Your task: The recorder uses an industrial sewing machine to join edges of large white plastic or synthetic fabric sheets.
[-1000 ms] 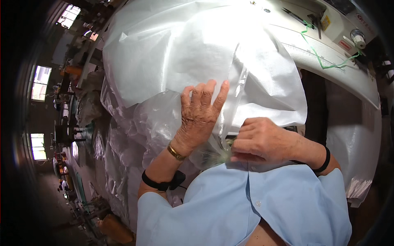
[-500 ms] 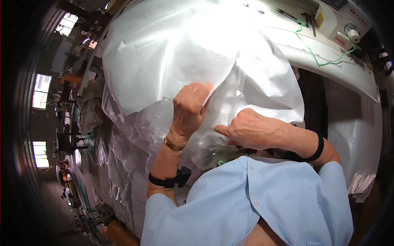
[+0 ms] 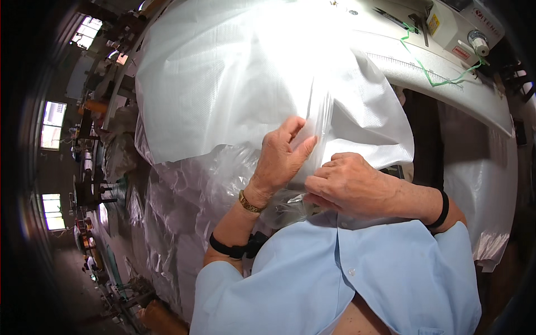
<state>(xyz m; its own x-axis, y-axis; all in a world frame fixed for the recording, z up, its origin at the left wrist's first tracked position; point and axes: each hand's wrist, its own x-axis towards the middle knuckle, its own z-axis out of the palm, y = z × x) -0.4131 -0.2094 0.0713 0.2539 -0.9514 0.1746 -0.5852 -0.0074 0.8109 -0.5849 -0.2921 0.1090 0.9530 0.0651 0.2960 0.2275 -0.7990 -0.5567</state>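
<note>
A large white woven plastic sheet (image 3: pixel 212 100) spreads before me, with a second white fold (image 3: pixel 368 111) to its right. Between them a narrow, pleated strip of clear plastic film (image 3: pixel 320 120) runs down toward my hands. My left hand (image 3: pixel 281 159) is at the left side of this strip, thumb and fingers apart, its fingertips close to the film. Just below and to the right, my right hand (image 3: pixel 352 184) has its fingers curled in on the lower end of the film. The exact grip is hidden behind the knuckles.
Crumpled clear film (image 3: pixel 190 218) hangs at the left. A white sewing machine (image 3: pixel 463 30) stands at the far right with a green thread (image 3: pixel 430 78) trailing over the white worktable (image 3: pixel 424 64). Tweezers (image 3: pixel 391 18) lie beside it. More white sheeting (image 3: pixel 480 184) hangs at the right.
My left hand has let go of the white sheet's edge, moved right and spread its fingers. My right hand has curled closed. The film between the sheets now shows as a gathered strip.
</note>
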